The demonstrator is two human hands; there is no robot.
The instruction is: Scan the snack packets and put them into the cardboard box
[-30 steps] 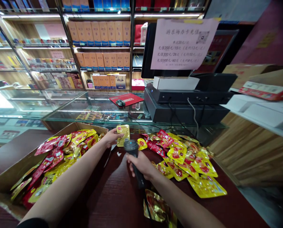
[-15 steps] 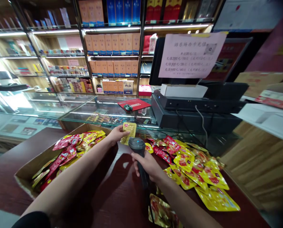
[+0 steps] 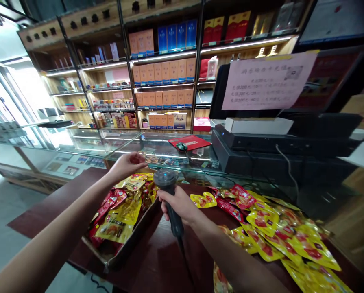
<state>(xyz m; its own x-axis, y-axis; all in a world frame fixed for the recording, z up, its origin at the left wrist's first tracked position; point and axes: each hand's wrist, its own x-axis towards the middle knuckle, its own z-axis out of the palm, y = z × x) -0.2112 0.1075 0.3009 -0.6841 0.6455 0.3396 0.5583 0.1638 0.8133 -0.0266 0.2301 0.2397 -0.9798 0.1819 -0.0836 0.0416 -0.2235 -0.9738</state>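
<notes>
My right hand (image 3: 178,204) is wrapped around the handle of a dark handheld barcode scanner (image 3: 166,179), whose head points away from me and shows a small blue light. Over the far end of a cardboard box (image 3: 125,244), my left hand (image 3: 128,165) is raised with fingers loosely bent and a gap to the thumb; no packet shows in it. Yellow, gold and red snack packets (image 3: 116,226) fill the box below that hand. Right of the scanner, a yellow packet (image 3: 203,200) lies beside a spread pile of similar packets (image 3: 267,224), partly hidden by my right forearm.
Behind the dark red table (image 3: 151,264) runs a glass display counter (image 3: 129,142) with a mouse (image 3: 182,146) on a red mat (image 3: 197,142). A monitor with a taped paper sign (image 3: 267,83) stands at right. Shelves of boxed goods (image 3: 163,73) line the back.
The gold packet has left my left hand, which moved left over the box. My right hand still grips the scanner, now slightly further left. The camera view has turned left.
</notes>
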